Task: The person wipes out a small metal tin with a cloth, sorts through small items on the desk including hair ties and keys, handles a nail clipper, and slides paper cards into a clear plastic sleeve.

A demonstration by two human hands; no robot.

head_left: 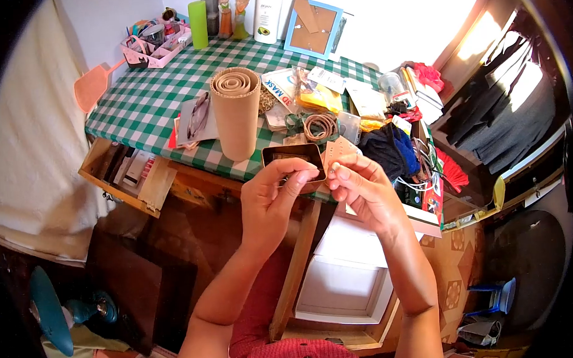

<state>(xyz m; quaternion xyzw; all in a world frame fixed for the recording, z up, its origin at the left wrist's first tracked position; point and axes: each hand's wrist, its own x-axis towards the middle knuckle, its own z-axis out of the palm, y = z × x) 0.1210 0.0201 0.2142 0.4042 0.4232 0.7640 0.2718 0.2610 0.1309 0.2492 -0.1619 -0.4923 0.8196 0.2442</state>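
My left hand (276, 195) is closed, its thumb and forefinger pinched together in front of an open metal tin (292, 146). The tin sits at the table's front edge, partly hidden by that hand. To its right my right hand (364, 187) is also closed, with a tiny shiny piece at its fingertips, too small to name. Behind the right fingers stands a peach card (341, 148) dotted with small marks. A coiled brown belt (320, 126) lies just beyond the tin. Left of the tin, a rolled beige mat (239, 120) stands upright.
A green checked cloth (158, 104) covers the table. Packets, a dark blue cloth (386, 149) and cables crowd its right side. Below, an open drawer holds a white box (344, 284); another open drawer (125, 175) juts out at left. A picture frame (313, 28) leans at the back.
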